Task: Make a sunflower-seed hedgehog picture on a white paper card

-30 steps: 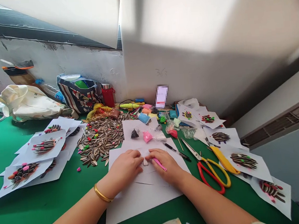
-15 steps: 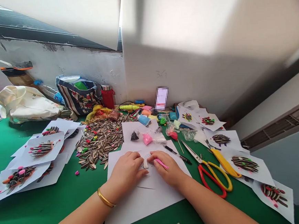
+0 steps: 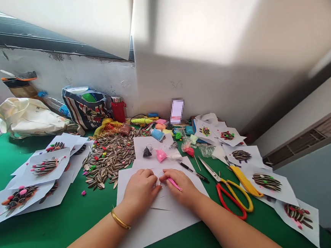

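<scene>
The right hand curls round a pink tool; the half-curled left hand probably steadies paper, its hold hidden.

Matt white paper sheets here, and over them a pink tool, smooth and plastic-looking! Right of the sheets, scissors: bright metal blades, smooth plastic-looking handles. Beyond the sheets to the left, rough, dry-looking seeds, then a bottle with a shiny metal cap. Over the sheets' left edge, a polished, gold-coloured bracelet!
</scene>
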The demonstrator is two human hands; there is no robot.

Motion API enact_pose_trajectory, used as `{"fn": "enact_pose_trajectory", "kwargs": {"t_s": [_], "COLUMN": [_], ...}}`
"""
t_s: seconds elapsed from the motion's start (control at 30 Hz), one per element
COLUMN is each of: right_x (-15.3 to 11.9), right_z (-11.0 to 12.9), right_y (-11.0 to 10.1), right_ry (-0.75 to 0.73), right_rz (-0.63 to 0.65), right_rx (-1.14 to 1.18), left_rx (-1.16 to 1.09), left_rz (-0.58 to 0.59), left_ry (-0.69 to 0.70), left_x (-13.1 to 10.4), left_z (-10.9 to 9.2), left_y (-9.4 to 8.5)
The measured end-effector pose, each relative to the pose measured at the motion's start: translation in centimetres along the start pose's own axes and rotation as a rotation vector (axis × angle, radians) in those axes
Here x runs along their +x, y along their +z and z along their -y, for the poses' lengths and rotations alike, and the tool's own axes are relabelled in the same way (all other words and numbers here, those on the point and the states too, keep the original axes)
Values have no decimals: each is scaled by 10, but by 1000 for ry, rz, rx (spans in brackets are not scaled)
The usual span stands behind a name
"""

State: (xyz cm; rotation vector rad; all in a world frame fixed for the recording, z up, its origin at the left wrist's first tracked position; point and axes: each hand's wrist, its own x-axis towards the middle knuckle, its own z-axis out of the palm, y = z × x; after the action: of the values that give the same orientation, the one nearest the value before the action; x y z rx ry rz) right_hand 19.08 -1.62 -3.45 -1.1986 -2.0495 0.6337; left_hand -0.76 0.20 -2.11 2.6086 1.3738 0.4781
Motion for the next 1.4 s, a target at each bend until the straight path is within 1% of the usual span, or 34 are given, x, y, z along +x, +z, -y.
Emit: {"fn": "enact_pose_trajectory", "kwargs": {"t_s": [0.1,0.2,0.4,0.57,0.63,0.7,0.8,0.9,1.0,1.17,1.4], "right_x": [1,1,0,-1,-2,-4,-8,-11,-13,-11,-11], "right_z": [2,2,0,-2,-1,2,5,5,2,1,6], "right_y": [0,0,-1,-4,-6,-8,-9,-6,-2,3,13], "right_ry": [-1,-12,-17,-47,-8,48,105,120,83,45,-40], "right_rz": [12,-2,0,-140,-200,-232,-202,-144,-98,-137,-65], "right_rx": [-20,-19,7,83,87,90,102,81,34,-56,-140], "left_rx": [17,22,1,1,-15,-23,-28,-34,-28,-18,-13], "left_rz": [14,18,23,16,14,15,17,18,15,14,42], "left_ry": [13,21,61,76,66,57,51,53,60,70,63], "left_x": [-1,-2,-6,-6,-6,-6,-6,-7,-8,-8,-7], "left_z": [-1,-1,4,5,5,4,4,3,3,5,5], "left_y": [-1,-2,1,1,0,0,1,1,1,2,0]}}
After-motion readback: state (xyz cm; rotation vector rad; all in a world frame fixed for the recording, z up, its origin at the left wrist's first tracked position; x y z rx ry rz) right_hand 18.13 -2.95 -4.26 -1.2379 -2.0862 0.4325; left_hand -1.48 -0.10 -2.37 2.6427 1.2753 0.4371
